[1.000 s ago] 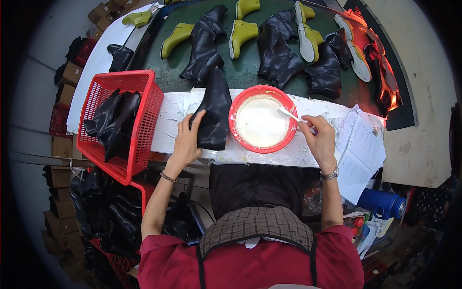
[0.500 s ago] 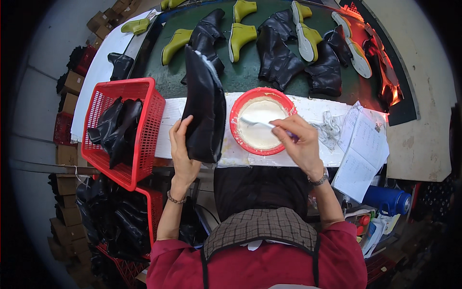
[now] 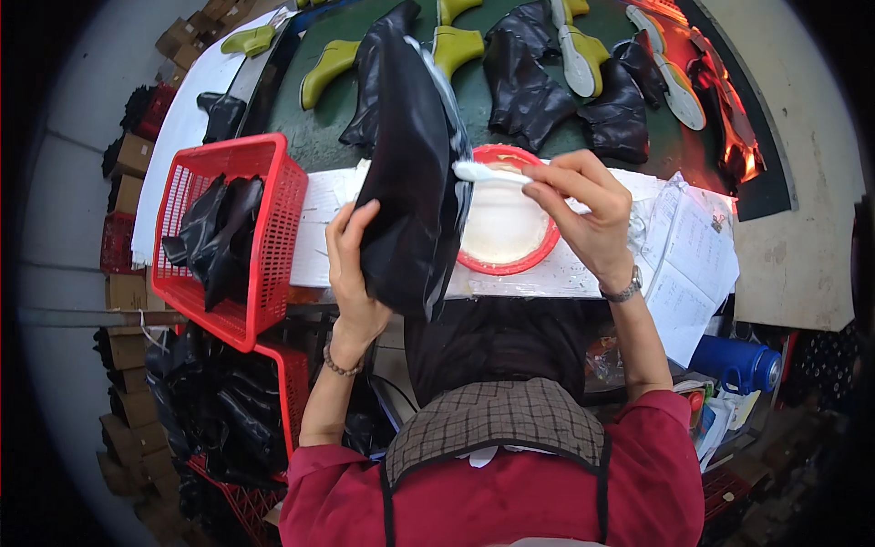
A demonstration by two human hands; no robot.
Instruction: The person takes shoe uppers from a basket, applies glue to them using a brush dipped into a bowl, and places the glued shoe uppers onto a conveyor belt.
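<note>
My left hand (image 3: 354,260) grips a black leather boot upper (image 3: 401,196) near its lower end, fingers on one side, and holds it tilted above the worktable. White paste coats the right edge of the upper. Pinched in my right hand (image 3: 588,214) is a small brush (image 3: 492,171) loaded with white paste, its tip touching that edge; most of the handle is hidden by my fingers. Beneath the brush, a red bowl (image 3: 512,267) of creamy white paste rests on the white-covered front of the table, partly behind the upper.
A red basket (image 3: 271,237) of black uppers stands left, another full one (image 3: 293,387) below it. Yellow-green heeled soles (image 3: 328,71) and black uppers (image 3: 524,96) lie on the green surface (image 3: 273,137), beside a red-glowing area. Right are an open notebook (image 3: 688,264) and blue bottle (image 3: 734,363).
The brush has lifted from the bowl up to the upper's edge. My left hand has shifted the upper slightly right, over the bowl's left side. The whole view has moved slightly.
</note>
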